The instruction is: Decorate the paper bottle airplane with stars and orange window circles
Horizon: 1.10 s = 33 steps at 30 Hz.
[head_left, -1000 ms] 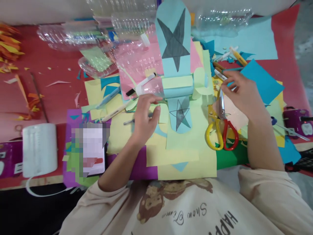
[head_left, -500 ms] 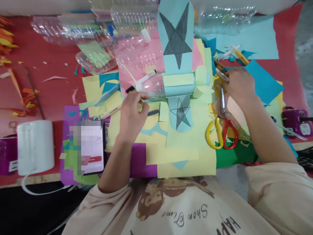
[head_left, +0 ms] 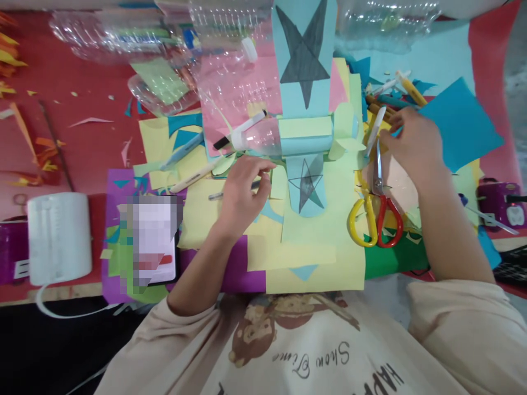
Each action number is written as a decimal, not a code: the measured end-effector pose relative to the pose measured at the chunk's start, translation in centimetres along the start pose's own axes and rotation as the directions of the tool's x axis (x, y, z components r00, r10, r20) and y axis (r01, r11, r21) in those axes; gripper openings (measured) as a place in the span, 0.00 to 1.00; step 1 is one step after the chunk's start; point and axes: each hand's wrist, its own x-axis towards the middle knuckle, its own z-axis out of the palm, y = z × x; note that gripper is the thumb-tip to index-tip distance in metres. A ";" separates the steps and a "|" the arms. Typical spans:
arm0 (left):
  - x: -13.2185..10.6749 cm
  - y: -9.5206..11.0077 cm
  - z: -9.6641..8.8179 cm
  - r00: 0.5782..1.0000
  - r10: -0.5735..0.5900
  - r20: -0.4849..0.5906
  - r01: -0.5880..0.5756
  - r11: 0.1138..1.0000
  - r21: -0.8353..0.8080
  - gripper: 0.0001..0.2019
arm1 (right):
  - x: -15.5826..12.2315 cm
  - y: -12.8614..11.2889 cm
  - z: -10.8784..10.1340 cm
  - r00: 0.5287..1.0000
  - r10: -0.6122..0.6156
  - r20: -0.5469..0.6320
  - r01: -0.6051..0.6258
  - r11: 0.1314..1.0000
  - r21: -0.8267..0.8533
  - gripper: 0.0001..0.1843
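A toy plane [head_left: 304, 137] made from a clear bottle, with light blue paper wings bearing dark stars, lies on yellow and green sheets [head_left: 313, 258]. My left hand [head_left: 241, 192] rests just left of the lower wing. Its fingers are curled, with the tips by a thin green strip under the bottle, and a thin grey pen [head_left: 216, 196] lies beneath it. My right hand [head_left: 411, 145] is closed on a white pen [head_left: 375, 129] above the red-and-yellow scissors [head_left: 376, 216]. A dark blue sheet [head_left: 461, 123] tilts up behind that hand.
Clear plastic bottles [head_left: 123, 38] and cut pieces crowd the far side. A black-tipped marker [head_left: 241, 130] and more pens [head_left: 403, 90] lie near the plane. A phone [head_left: 154, 241] and a white roll [head_left: 60, 236] sit at the left, a purple device [head_left: 500, 206] at the right.
My right hand reached into the pens at the right and now has a white pen in it; the dark blue sheet has tipped up. My left hand shifted slightly beside the bottle.
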 end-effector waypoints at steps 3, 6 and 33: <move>-0.1 0.1 0.3 1.000 0.003 0.024 -0.003 1.000 0.004 0.10 | 0.0 -0.4 0.9 0.996 -0.012 0.090 0.014 1.000 -0.023 0.20; -0.2 0.0 0.5 0.999 0.020 0.031 -0.020 1.000 0.009 0.10 | 0.5 -0.9 1.3 0.992 0.027 0.124 -0.026 1.000 -0.012 0.27; -1.0 4.9 2.3 0.727 0.061 0.684 -0.034 0.998 -0.052 0.06 | -10.3 -4.8 0.6 0.697 -0.626 0.350 -0.117 0.383 0.916 0.10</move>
